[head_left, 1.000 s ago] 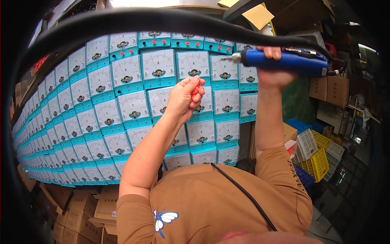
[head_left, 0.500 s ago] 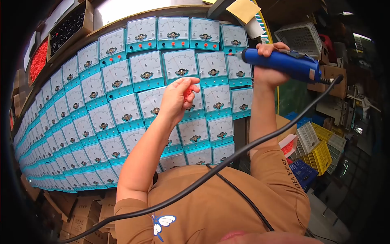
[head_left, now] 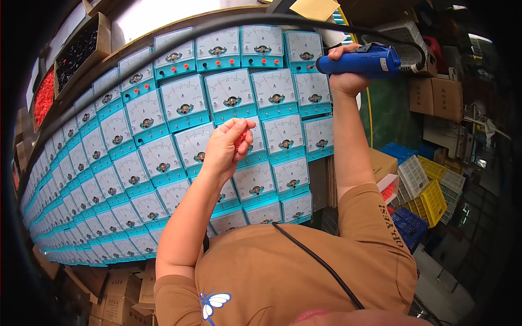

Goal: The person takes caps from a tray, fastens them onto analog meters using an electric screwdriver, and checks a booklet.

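Observation:
My right hand (head_left: 349, 76) is wrapped around a blue powered screwdriver (head_left: 361, 61). The tool lies nearly level, its front end at the terminal strip of an ammeter (head_left: 303, 49) at the right end of the top row; the contact point is hidden. Small red terminal caps (head_left: 241, 140) show in the curled fingers of my left hand (head_left: 224, 148), which hovers over the middle of the ammeter rows. Several top-row meters, such as one ammeter (head_left: 262, 43), carry red and black caps on their turquoise bases. Lower ones show bare metal studs.
A black cord (head_left: 217, 23) arches over the top row from the tool. Boxes of black caps (head_left: 81, 51) and red caps (head_left: 44, 98) stand upper left. Cardboard boxes (head_left: 117, 299) sit below left; a yellow crate (head_left: 429, 206) and a small red-filled box (head_left: 387, 187) are at right.
The cord has swung from across my chest to above the meters. My left hand has shifted slightly down and left, still closed on the red caps. The screwdriver has moved slightly up and left.

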The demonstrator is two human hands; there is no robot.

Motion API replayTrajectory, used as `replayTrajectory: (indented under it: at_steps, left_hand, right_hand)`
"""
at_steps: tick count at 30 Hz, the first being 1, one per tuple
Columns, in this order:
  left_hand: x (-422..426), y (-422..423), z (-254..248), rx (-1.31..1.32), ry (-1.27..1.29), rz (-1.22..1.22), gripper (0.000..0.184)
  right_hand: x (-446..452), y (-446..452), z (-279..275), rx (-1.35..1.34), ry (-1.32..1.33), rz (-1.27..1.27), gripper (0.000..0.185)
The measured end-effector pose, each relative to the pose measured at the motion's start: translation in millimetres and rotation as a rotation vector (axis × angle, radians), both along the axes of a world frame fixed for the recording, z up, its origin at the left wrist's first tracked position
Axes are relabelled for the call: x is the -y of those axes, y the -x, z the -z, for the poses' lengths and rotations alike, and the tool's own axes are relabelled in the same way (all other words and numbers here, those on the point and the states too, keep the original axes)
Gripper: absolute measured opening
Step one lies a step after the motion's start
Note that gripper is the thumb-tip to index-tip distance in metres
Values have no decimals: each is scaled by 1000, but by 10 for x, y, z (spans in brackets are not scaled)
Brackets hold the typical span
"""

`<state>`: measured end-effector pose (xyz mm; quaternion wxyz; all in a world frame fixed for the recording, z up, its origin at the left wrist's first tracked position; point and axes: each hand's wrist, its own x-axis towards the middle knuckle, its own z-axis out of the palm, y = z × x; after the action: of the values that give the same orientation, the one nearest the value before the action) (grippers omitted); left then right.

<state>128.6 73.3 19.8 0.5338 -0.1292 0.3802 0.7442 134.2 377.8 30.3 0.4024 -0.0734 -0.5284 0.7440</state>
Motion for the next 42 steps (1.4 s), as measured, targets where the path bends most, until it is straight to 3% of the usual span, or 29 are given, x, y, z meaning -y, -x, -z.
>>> replayTrajectory:
  at_steps: [2,5,9,10,14,19,24,27,30,34,42]
  left_hand:
    - [-26,-2,-19,5,19,-9,20]
    - [-62,-1,-19,-25,30,11,20]
    - [-104,-8,-21,-25,25,46,20]
    - [-114,-1,-31,-8,7,60,20]
    - [-202,16,-70,-37,22,51,19]
    - [-562,42,-191,-8,2,-60,18]
    - [-585,22,-179,120,-49,29,17]
    - [-559,28,-99,77,-83,-7,29]
    - [-430,87,-70,5,-16,-39,32]
    - [-244,54,-30,-13,-42,40,24]
    - [-166,-100,-93,0,-12,96,21]
  right_hand:
    - [35,9,-26,16,-96,-3,40]
    - [60,18,58,67,48,23,59]
    - [61,13,59,144,-26,105,60]
    - [8,1,43,81,-14,-22,57]
    - [-42,-70,-302,-74,153,-106,50]
    - [527,-311,-765,-161,400,-534,54]
    - [773,-451,-647,-149,499,-525,53]
    - [654,-429,-603,-103,437,-395,52]
    - [261,-320,-451,-106,160,-96,51]
    - [-70,-226,-309,32,-1,191,51]
    - [-193,-105,-65,-21,52,132,45]
